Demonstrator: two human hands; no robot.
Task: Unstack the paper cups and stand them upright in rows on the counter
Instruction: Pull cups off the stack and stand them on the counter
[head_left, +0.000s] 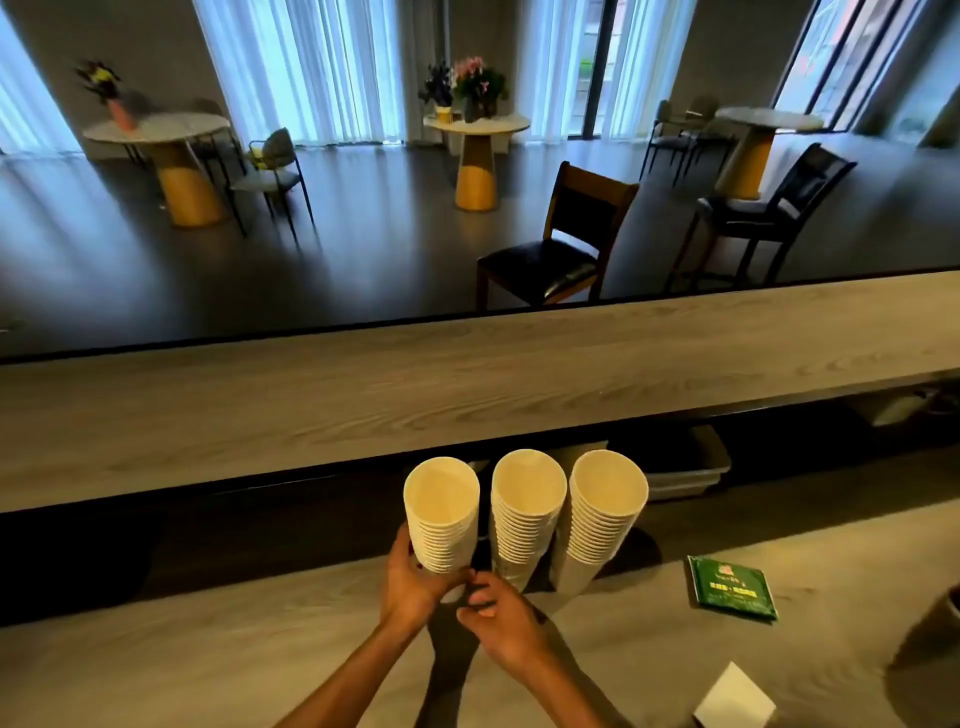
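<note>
Three tall stacks of cream paper cups stand side by side on the lower wooden counter (208, 649). The left stack (441, 512) is gripped near its base by my left hand (413, 584), which wraps around it from the left. My right hand (501, 618) pinches the bottom of that same stack from the right, fingertips touching the lowest cup. The middle stack (527, 506) and the right stack (605, 504) stand free, just right of my hands. No single cups stand on the counter.
A raised wooden bar top (467, 384) runs across behind the stacks. On the lower counter lie a green packet (730, 587) and a white card (735, 699) at right. A dark object (948, 603) sits at the right edge. Chairs and round tables fill the room beyond.
</note>
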